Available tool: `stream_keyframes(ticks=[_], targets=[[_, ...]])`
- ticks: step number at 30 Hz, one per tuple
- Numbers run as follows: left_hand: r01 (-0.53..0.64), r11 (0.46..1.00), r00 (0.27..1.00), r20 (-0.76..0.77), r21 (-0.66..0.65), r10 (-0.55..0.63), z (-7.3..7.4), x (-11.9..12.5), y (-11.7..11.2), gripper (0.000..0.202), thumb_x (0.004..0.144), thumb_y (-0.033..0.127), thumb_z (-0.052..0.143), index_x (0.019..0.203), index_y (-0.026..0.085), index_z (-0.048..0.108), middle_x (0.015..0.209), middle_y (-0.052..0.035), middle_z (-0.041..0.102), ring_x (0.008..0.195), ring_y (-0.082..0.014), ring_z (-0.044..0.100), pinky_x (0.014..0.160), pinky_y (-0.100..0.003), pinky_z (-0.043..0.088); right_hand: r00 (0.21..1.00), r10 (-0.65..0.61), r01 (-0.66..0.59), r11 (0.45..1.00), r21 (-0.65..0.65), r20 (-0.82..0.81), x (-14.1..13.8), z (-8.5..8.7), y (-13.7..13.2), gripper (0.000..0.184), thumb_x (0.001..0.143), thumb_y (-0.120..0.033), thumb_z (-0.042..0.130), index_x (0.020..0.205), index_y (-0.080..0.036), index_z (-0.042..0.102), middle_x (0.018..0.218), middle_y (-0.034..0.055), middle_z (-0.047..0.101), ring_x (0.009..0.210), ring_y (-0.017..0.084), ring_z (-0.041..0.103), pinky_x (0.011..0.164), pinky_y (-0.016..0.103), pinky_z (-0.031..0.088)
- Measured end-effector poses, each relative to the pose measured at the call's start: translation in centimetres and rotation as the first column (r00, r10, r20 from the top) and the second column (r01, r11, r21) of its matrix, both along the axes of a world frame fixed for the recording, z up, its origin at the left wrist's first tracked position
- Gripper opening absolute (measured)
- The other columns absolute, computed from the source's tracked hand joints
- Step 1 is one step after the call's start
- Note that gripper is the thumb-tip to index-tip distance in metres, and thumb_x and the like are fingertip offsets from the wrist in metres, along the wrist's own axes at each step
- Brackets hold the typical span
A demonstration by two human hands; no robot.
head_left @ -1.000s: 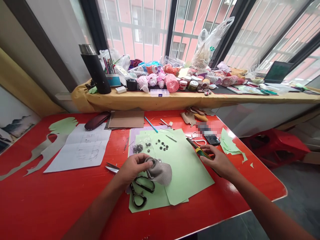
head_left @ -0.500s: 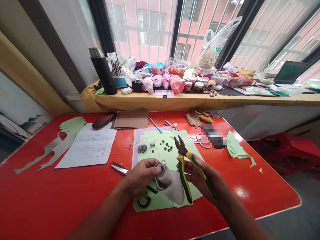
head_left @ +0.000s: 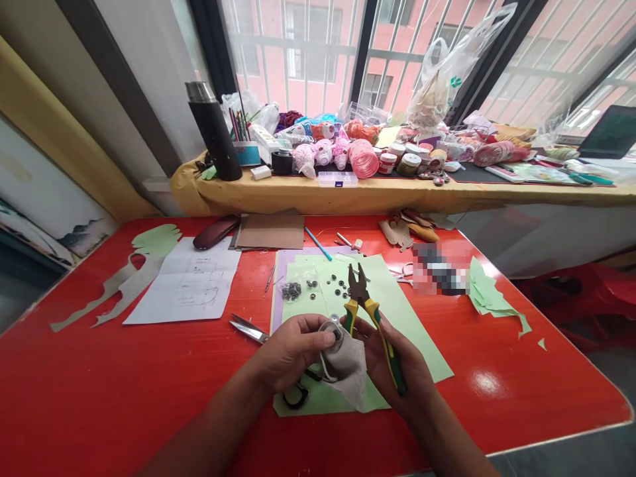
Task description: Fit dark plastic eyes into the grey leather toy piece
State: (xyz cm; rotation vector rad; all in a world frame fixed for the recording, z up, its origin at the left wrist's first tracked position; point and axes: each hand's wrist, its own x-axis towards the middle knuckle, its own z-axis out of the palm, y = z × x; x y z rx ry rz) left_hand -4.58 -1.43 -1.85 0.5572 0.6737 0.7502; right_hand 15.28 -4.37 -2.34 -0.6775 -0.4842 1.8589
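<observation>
Grey fabric piece (head_left: pixel 348 371) sits above the green paper (head_left: pixel 422 351); our left hand (head_left: pixel 301 348) pinches its curled edge, thumb on top. Our right hand (head_left: pixel 410 361) grips combination pliers (head_left: pixel 373 311), nose pointing away (jaws slightly parted).

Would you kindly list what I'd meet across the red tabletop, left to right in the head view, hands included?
Long cut scrap → white sheet with line drawings → scissor blades → left hand → grey cloth piece it holds → combination pliers in the right hand → green paper scraps.
</observation>
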Motion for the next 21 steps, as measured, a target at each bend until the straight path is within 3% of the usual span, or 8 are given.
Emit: stream_keyframes(ticks=[8, 14, 21], targets=[[0.043, 0.999, 0.999, 0.020, 0.004, -0.043, 0.4, 0.4, -0.5, 0.034, 0.063, 0.032, 0.098, 0.080, 0.011, 0.077, 0.074, -0.0045, 0.068, 0.064, -0.0127, 0.060, 0.062, -0.024, 0.047, 0.999, -0.025, 0.024, 0.998, -0.054, -0.021, 0.1, -0.3, 0.0, 0.030, 0.093, -0.042, 0.070, 0.116, -0.023, 0.072, 0.118, 0.0106, 0.077, 0.119, 0.033, 0.066, 0.108, 0.051, 0.047], [-0.024, 1.000, 0.998, 0.063, 0.008, 0.023, 0.6, 1.0, -1.0, 0.034, 0.063, 0.032, 0.099, 0.078, 0.012, 0.075, 0.074, -0.0038, 0.069, 0.067, -0.0129, 0.061, 0.064, -0.023, 0.046, 0.979, 0.155, -0.170, 0.979, -0.111, -0.132, 0.5, -0.1, 0.5, 0.045, 0.095, -0.054, 0.063, 0.120, -0.018, 0.073, 0.119, 0.0135, 0.076, 0.120, 0.033, 0.067, 0.107, 0.049, 0.048], [-0.048, 0.999, 0.997, 0.067, -0.014, 0.049, 2.2, 1.9, -0.6, 0.036, 0.060, 0.035, 0.100, 0.075, 0.013, 0.075, 0.075, -0.0030, 0.066, 0.067, -0.0132, 0.057, 0.065, -0.024, 0.044, 0.972, 0.193, -0.208, 0.971, -0.115, -0.131, 1.0, 0.3, 0.5, 0.062, 0.094, -0.067, 0.055, 0.130, -0.018, 0.070, 0.123, 0.0141, 0.076, 0.112, 0.032, 0.072, 0.103, 0.045, 0.052]])
